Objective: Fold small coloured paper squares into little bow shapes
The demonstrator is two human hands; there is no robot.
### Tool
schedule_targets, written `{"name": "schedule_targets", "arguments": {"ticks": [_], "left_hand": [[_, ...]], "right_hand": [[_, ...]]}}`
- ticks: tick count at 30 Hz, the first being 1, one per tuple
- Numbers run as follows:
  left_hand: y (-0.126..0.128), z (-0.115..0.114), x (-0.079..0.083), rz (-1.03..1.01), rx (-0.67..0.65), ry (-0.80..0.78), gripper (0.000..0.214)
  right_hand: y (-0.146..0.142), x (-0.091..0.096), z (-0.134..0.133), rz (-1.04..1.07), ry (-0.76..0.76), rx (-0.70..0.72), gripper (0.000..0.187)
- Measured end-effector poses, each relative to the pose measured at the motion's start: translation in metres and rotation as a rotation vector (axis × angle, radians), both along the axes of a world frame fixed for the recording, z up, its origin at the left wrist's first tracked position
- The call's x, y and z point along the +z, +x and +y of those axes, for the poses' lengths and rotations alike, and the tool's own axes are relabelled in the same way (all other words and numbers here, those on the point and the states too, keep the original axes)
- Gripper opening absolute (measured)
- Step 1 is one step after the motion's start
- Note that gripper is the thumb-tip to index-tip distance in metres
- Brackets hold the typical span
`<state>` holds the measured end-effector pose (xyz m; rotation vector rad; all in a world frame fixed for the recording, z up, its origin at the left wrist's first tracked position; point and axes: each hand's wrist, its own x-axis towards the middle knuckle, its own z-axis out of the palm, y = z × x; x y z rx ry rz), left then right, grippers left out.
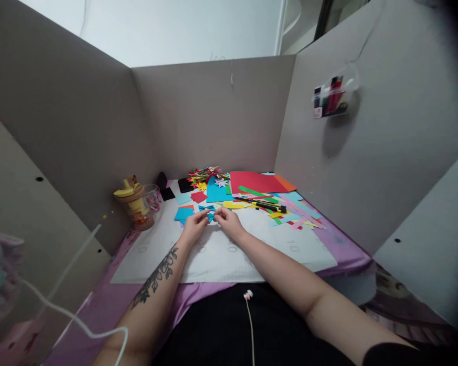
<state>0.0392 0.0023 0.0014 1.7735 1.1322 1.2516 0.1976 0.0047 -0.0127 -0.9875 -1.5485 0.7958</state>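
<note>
Both of my hands meet over the white mat and pinch one small blue folded paper piece between them. My left hand grips its left end with fingers closed. My right hand closes on its right end. More blue paper bits lie just beyond my left hand. A pile of finished colourful paper stars sits at the far edge of the desk.
Loose coloured sheets, a large red one among them, cover the far right of the desk, with a black and yellow utility knife on top. A clear jar with a yellow lid stands at the left. Grey partition walls enclose the desk.
</note>
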Motion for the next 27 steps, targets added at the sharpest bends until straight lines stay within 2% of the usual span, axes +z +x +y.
{"name": "schedule_targets", "arguments": {"ticks": [5, 12, 18, 22, 27], "left_hand": [[0.000, 0.003, -0.006, 0.048, 0.020, 0.123, 0.035], [-0.002, 0.005, -0.009, 0.043, 0.017, 0.071, 0.034], [0.000, 0.002, -0.006, 0.098, 0.051, 0.096, 0.031], [0.002, 0.000, -0.004, 0.074, -0.010, 0.030, 0.027], [0.005, -0.003, 0.000, -0.026, -0.058, -0.107, 0.030]], "right_hand": [[0.000, -0.004, 0.004, 0.010, 0.007, 0.006, 0.012], [0.000, -0.001, 0.001, -0.034, 0.017, -0.002, 0.018], [-0.006, 0.006, -0.008, -0.103, 0.109, 0.030, 0.024], [-0.005, 0.005, -0.004, -0.093, 0.077, -0.074, 0.012], [0.000, 0.001, 0.003, 0.011, -0.042, -0.077, 0.019]]}}
